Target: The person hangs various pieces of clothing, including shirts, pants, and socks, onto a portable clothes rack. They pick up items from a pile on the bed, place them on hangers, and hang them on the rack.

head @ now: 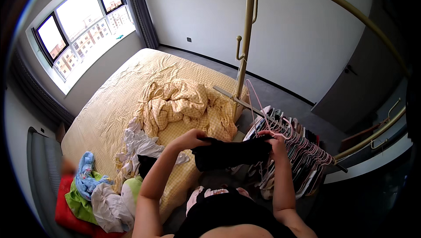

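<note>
A folded or bunched black garment [230, 154] is stretched between my two hands in front of my body. My left hand [194, 139] grips its upper left corner. Its upper right end is held by my right hand [274, 142], which also has a pink clothes hanger [251, 106] at its fingers; whether the hanger is gripped or only touched, I cannot tell. Right beside that hand, a dense row of garments on hangers [309, 149] hangs from a metal rail [243, 102]. What kind of garment the black cloth is cannot be told.
Left of me stands a bed with a yellow checked sheet [108, 106]. On it lie a crumpled yellow quilt [177, 103], white clothes [141, 142], and a pile with blue, green and grey cloth [108, 205]. The rack's gold post [245, 57] rises ahead. A door [352, 73] stands at the right.
</note>
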`<state>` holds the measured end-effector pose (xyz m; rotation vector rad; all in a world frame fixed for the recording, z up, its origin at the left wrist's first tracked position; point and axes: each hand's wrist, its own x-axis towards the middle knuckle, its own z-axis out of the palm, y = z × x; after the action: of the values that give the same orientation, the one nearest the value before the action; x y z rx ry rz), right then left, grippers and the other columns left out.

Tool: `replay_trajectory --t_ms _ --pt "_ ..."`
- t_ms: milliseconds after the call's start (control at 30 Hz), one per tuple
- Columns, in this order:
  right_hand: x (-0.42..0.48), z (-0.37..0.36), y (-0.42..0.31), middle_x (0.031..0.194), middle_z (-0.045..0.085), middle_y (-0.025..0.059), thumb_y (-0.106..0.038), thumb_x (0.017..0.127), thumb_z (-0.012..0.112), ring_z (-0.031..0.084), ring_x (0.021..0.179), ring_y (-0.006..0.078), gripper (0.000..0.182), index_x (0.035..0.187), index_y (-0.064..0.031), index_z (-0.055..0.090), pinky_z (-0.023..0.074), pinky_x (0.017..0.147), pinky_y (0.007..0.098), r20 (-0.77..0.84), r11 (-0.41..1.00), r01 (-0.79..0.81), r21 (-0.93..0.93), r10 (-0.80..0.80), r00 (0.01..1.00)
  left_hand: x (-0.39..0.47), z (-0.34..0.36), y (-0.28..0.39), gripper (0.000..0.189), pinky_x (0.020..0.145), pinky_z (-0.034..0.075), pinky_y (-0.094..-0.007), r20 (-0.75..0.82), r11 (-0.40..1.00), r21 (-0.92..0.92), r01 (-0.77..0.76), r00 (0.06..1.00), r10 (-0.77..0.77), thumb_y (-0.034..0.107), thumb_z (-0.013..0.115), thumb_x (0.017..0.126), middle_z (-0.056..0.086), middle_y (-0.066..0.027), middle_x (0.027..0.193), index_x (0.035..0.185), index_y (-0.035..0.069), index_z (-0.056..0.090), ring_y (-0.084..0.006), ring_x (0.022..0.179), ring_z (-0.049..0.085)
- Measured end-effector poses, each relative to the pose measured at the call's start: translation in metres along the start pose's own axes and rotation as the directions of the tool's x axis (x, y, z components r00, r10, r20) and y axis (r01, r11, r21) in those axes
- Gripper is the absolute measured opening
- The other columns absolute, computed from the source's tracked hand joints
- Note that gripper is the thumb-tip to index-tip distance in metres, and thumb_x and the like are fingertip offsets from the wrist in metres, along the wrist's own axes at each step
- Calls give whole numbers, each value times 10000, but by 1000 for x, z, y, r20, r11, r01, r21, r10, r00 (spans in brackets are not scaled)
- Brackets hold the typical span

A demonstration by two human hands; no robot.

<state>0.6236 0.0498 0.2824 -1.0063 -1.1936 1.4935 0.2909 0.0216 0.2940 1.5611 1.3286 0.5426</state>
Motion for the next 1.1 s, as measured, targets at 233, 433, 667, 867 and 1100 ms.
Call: replay_trajectory --t_ms 233,433,667,867,1100 --pt "-2 -3 17 919 625 52 66 724 528 584 807 106 327 1044 33 583 441 739 207 110 998 -54 -45 58 992 14 -11 7 236 592 465 -269 -418 983 -182 7 905 -84 239 680 753 625 -52 703 812 12 650 -119 643 593" --pt "-24 7 63 701 614 105 -48 725 639 596 601 147 436 1149 -5 544 454 553 265 77 663 135 -736 -116 990 37 21 -79 333 531 445 -300 -565 959 174 222 820 -87 308 676 737 589 -107 602 663 -11 620 -166 556 576" --pt "-49 -14 67 477 478 -29 -220 879 564 428 423 35 284 1065 -11 615 316 411 205 28 804 230 -548 -257 966 40 29 -74 205 610 464 -234 -299 519 -847 -118 912 -281 163 534 878 631 -14 822 993 10 610 -101 709 588" --pt "-64 6 34 457 425 -57 -196 902 524 349 395 11 246 966 12 637 239 383 200 104 929 117 -352 -86 991 50 36 -69 250 653 457 -239 -657 785 -542 -301 733 -172 184 518 893 632 -30 847 1032 -5 603 -115 742 589" --pt "-35 55 64 497 446 -46 -184 910 498 376 429 21 247 965 21 625 268 408 208 89 896 212 -391 -193 977 37 79 6 156 678 462 -336 -748 914 309 -262 526 404 63 583 783 552 -135 911 926 19 626 -294 788 572"
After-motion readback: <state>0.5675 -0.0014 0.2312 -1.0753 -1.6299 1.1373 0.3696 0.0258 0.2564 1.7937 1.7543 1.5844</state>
